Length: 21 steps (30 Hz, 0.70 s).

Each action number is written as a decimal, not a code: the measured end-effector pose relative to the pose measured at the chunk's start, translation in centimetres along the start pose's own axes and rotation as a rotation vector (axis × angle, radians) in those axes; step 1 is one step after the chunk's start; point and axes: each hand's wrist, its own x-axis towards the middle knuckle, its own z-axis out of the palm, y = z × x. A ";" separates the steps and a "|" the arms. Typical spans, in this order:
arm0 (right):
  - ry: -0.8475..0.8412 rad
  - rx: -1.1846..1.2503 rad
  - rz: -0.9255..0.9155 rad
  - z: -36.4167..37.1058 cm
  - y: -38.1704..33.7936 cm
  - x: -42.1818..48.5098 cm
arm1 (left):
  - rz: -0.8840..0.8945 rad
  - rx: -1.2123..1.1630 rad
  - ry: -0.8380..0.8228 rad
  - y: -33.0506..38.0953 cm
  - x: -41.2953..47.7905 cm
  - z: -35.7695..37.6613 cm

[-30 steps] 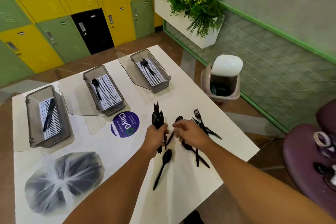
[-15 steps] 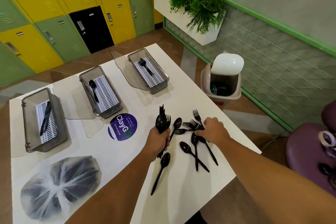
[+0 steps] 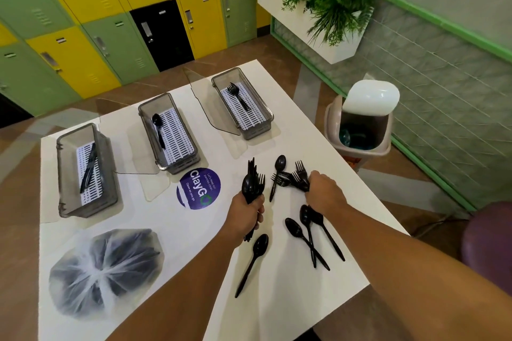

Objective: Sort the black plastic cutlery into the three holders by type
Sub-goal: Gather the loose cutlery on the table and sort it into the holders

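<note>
My left hand (image 3: 247, 212) grips an upright bundle of black cutlery (image 3: 251, 184), spoons and forks mixed. My right hand (image 3: 322, 194) curls around several black forks (image 3: 299, 178) lying on the white table (image 3: 194, 257). Loose spoons lie near it: one (image 3: 278, 167) beyond the forks, three (image 3: 307, 225) under my right wrist, one (image 3: 253, 260) below my left hand. Three grey holders stand in a row: the left holder (image 3: 62, 174) has a knife, the middle holder (image 3: 144, 119) a spoon, the right holder (image 3: 266, 108) a fork.
A tied clear bag of black cutlery (image 3: 102, 268) lies at the table's near left. A purple round sticker (image 3: 199, 188) sits before the middle holder. Beyond the right table edge stands a swing-lid bin (image 3: 363, 119); a purple stool (image 3: 490, 246) is at the far right.
My right hand moved from beside my left hand out to the right and onto the forks, gathering them. The left hand keeps its bundle and has barely moved.
</note>
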 end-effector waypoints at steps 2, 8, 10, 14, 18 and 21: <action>-0.011 -0.018 -0.004 -0.2 -0.2 0.4 | 0.000 -0.006 0.009 -0.1 0.0 -0.1; -0.047 -0.158 -0.049 -0.1 -0.8 1.1 | -0.007 -0.029 0.035 0.0 0.2 -0.4; -0.054 -0.209 -0.067 -0.1 -1.0 1.3 | -0.005 -0.038 0.045 0.1 0.3 -0.6; -0.113 -0.244 -0.105 -0.8 -0.5 1.8 | 0.001 -0.065 0.060 0.4 0.5 -0.9; -0.114 -0.239 -0.122 -1.1 -0.5 1.8 | -0.002 -0.086 0.059 0.6 0.6 -0.8; -0.103 -0.304 -0.140 -0.7 -1.0 1.6 | -0.009 -0.085 0.052 0.6 0.6 -0.8</action>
